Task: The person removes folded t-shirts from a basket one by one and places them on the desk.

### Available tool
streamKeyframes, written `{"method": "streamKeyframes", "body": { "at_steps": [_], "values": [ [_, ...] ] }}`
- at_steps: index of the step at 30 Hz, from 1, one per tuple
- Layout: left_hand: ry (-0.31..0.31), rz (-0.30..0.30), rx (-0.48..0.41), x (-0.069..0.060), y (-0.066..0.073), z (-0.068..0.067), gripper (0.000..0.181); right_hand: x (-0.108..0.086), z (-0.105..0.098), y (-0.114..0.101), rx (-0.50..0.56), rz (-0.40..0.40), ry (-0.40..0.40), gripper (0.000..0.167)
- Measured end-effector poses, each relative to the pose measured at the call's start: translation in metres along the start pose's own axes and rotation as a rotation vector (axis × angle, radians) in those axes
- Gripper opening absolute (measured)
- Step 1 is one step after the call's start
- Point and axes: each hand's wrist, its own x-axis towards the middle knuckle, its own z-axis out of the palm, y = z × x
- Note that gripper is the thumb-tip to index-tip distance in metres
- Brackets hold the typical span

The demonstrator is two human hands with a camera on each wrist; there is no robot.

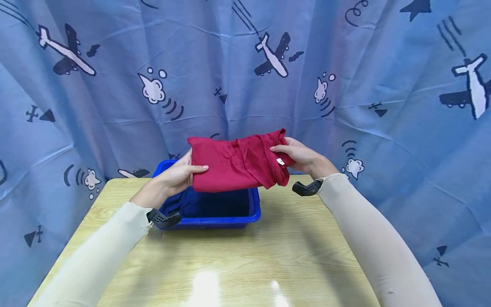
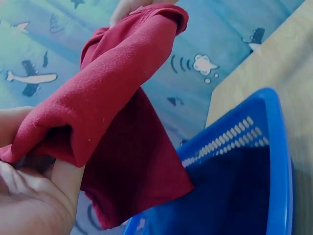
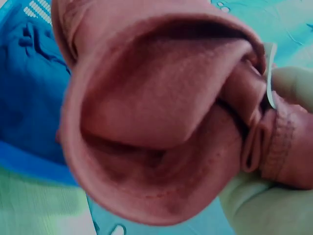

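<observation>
Cloth (image 1: 226,164) gripped at both ends, raised near a blue basket

Folded and red, the cloth stretches sideways between the left hand (image 1: 172,177) and the right hand (image 1: 303,157), up off the wooden table (image 1: 268,256). At its left end, the left thumb lies across the near face while the other fingers go behind, so the folded edge is pinched between them. At the other end, the right thumb presses the near face just above a small white tag (image 1: 280,161), with the fingers mostly hidden behind; this grip is closed on the fabric too. Here the cloth is looser and bunched, and the right wrist view shows it curling into a wide, open roll beside the fingers. From the head view, the cloth covers the far part of the blue basket (image 1: 218,220), which holds dark blue fabric (image 1: 215,202).
</observation>
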Motion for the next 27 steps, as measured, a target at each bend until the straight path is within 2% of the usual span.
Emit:
{"method": "streamKeyframes", "body": {
  "at_steps": [7,13,21,27],
  "values": [
    [-0.022,0.016,-0.013,0.020,-0.005,0.025,0.075,-0.015,-0.026,0.003,0.002,-0.014,0.004,0.012],
    [-0.006,0.002,-0.007,0.040,-0.012,0.045,0.079,-0.027,-0.049,0.005,-0.009,-0.008,0.035,0.012],
    [0.004,-0.040,0.017,0.065,-0.024,0.074,0.088,-0.039,-0.077,0.015,-0.033,0.056,0.113,0.010],
    [0.010,-0.044,0.041,0.081,-0.035,0.092,0.080,-0.046,-0.096,0.028,-0.046,0.083,0.154,0.009]
  ]
}}
